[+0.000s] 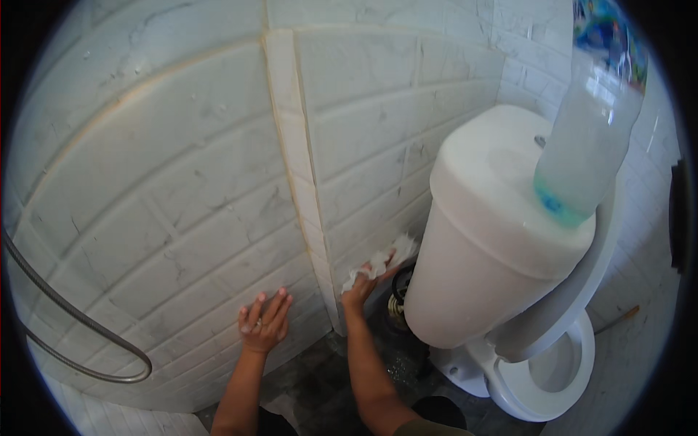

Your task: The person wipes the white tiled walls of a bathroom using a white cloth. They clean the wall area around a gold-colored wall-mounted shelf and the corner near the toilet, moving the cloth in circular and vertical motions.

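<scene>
My right hand [364, 288] holds a crumpled white cloth or wipe [403, 249] against the lower part of the tiled wall, just left of the toilet tank. Some of its fingers are hidden by the white material. My left hand [264, 320] rests with spread fingers on the white marbled wall tiles [218, 240], left of the projecting tiled corner [305, 207]. It holds nothing and wears a ring on one finger. The wall has raised brick-pattern tiles with yellowish lines along some joints.
A white toilet tank [480, 218] stands at right, with a large plastic bottle [591, 131] on its lid. Below are the toilet seat [586, 349] and dark wet floor [322, 376]. Black and pale tubing [397, 305] lies beside the tank. A metal shower hose [82, 321] loops at left.
</scene>
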Motion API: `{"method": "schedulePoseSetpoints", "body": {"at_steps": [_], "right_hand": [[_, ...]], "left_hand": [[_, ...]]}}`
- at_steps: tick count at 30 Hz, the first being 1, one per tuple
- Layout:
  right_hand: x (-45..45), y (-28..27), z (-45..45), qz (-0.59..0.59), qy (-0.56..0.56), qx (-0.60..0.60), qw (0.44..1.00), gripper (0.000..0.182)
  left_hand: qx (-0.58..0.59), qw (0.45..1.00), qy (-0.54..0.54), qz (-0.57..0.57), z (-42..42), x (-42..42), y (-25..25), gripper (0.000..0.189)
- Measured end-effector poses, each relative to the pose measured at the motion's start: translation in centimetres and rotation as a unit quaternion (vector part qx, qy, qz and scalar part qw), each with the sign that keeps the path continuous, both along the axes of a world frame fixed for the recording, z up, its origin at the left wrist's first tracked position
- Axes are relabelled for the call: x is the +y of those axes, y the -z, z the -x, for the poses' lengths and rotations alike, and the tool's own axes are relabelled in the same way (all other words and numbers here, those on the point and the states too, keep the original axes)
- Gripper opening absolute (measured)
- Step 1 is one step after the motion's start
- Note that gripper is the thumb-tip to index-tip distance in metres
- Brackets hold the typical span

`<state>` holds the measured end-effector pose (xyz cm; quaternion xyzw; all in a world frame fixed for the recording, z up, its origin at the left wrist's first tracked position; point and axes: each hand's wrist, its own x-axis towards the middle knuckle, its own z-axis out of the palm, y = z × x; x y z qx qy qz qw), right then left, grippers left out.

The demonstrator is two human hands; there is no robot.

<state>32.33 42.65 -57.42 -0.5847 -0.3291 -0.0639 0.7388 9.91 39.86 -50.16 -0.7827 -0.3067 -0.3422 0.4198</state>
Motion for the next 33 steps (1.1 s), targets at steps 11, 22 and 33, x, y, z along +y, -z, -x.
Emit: {"method": "schedulePoseSetpoints", "body": {"at_steps": [11,22,33], "right_hand": [[-0.6,2.4,5.2,-0.044,-0.032,0.133,0.990,0.066],[-1.1,2.9,5.3,-0.084,-0.019,0.143,0.986,0.066],[-2.2,4.2,6.3,-0.021,0.005,0.283,0.959,0.069]], "left_hand": [[0.033,0.996,-0.011,0.078,-0.3,-1.4,-1.5,0.047],[0.099,0.974,0.004,0.202,2.2,-2.7,-2.0,0.053],[0.119,0.945,0.024,0.305,3.0,-3.9,-4.3,0.047]]}}
